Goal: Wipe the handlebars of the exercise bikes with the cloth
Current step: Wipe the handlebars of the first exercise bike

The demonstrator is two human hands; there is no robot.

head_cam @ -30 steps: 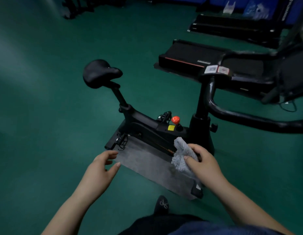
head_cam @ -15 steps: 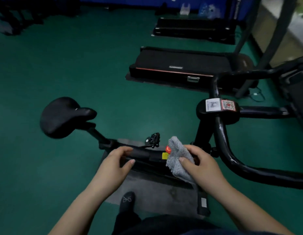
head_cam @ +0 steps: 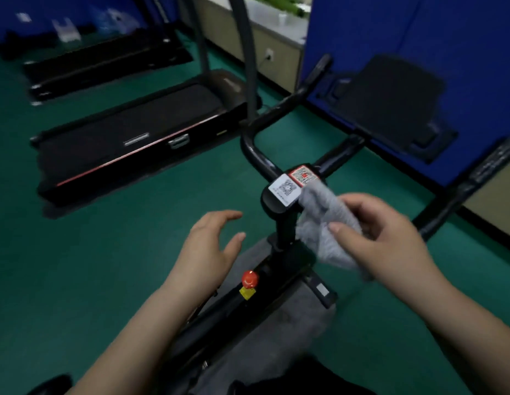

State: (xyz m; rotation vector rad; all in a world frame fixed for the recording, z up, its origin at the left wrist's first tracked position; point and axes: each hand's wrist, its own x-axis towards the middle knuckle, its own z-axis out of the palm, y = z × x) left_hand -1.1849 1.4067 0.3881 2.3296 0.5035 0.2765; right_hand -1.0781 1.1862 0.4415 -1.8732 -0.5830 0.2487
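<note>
A black exercise bike stands in front of me, its handlebars [head_cam: 258,155] branching from a hub with two QR stickers [head_cam: 293,182]. One bar curves up to the left, another [head_cam: 459,189] runs off right. My right hand [head_cam: 390,240] pinches a crumpled grey cloth [head_cam: 322,220] just right of the hub, beside the stem. My left hand [head_cam: 211,246] hovers open left of the stem, holding nothing and touching nothing.
A red knob [head_cam: 249,279] sits on the bike frame above a grey floor mat [head_cam: 290,337]. Two treadmills [head_cam: 128,138] lie on the green floor to the left. A blue partition [head_cam: 419,38] stands behind the handlebars.
The view has swung right and up from the seat to the handlebars. My right hand lifted the cloth up to the hub. My left hand came off the frame and opened.
</note>
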